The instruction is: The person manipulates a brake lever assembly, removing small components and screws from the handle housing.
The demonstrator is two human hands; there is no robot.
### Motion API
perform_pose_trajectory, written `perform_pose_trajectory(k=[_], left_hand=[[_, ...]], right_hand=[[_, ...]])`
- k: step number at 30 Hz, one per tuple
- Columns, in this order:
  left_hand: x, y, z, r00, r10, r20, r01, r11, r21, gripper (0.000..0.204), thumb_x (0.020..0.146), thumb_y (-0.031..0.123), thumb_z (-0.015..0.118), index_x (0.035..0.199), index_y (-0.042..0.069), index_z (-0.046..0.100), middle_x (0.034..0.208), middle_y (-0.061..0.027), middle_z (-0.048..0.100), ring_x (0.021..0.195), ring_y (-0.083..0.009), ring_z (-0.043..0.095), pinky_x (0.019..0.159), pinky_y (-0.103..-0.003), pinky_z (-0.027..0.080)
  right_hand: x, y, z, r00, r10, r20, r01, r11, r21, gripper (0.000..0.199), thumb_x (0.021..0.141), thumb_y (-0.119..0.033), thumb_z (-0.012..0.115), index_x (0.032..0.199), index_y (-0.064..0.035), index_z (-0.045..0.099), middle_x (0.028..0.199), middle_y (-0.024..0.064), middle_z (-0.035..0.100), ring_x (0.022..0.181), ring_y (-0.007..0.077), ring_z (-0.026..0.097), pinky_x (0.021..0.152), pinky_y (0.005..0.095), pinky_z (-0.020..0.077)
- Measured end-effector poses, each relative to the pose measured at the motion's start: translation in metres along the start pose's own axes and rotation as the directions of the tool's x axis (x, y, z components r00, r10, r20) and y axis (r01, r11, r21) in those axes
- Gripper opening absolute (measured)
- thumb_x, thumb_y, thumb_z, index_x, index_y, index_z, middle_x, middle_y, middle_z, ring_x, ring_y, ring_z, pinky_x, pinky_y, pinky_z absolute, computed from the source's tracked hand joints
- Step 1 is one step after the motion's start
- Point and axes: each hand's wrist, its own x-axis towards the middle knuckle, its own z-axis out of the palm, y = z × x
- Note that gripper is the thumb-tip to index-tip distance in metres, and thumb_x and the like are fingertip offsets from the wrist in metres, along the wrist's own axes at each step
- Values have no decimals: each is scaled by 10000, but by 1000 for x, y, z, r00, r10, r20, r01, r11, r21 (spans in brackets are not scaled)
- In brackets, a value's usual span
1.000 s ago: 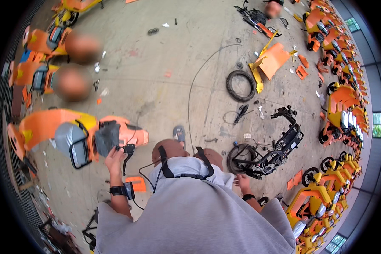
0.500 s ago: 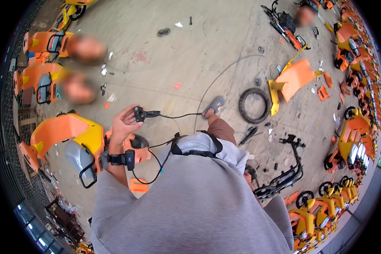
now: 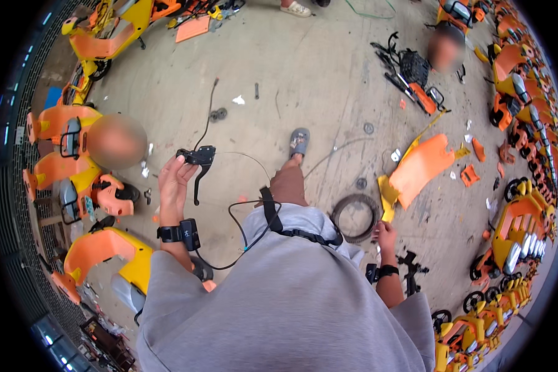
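My left hand (image 3: 174, 178) is raised in front of me on the left, its fingers closed around a black brake lever (image 3: 198, 159) at the mount end. The lever's curved blade hangs down, and a thin black cable trails up and away from the mount. Low at my right side is my right hand (image 3: 385, 235), its fingers curled in; what they hold, if anything, cannot be made out. Close beyond it lies a black tyre (image 3: 355, 218) on the floor, and an orange-and-yellow scooter body panel (image 3: 418, 175) lies farther out.
Yellow-orange scooters (image 3: 108, 251) stand along the left; many more scooters (image 3: 516, 232) line the right. A black metal frame (image 3: 411, 270) lies by my right arm. Small scraps dot the floor. One person (image 3: 115, 141) is at the left, another (image 3: 446, 48) at the far right.
I have stepped forward, so floor things sit lower in view. The brake lever has turned, showing its blade and trailing cable. My right hand has come into sight.
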Motion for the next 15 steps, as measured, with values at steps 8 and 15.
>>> perform_pose_trajectory(k=[8,15], left_hand=[[193,12,146,987,-161,25,162,986,-47,196,902,144,641,1032,-1,616,1005,-123,672,931,-258,671,884,-399,547],[327,62,317,976,-181,120,148,959,240,232,890,114,657,1076,-16,613,955,-86,681,862,-203,688,811,-327,567]], right_hand=[[86,-103,29,958,281,-54,-282,959,-30,255,936,-173,521,1074,9,636,782,127,672,539,201,635,459,325,514],[163,-241,51,971,224,-82,-230,970,-76,241,913,-180,546,1011,10,659,799,98,684,577,194,650,516,326,530]])
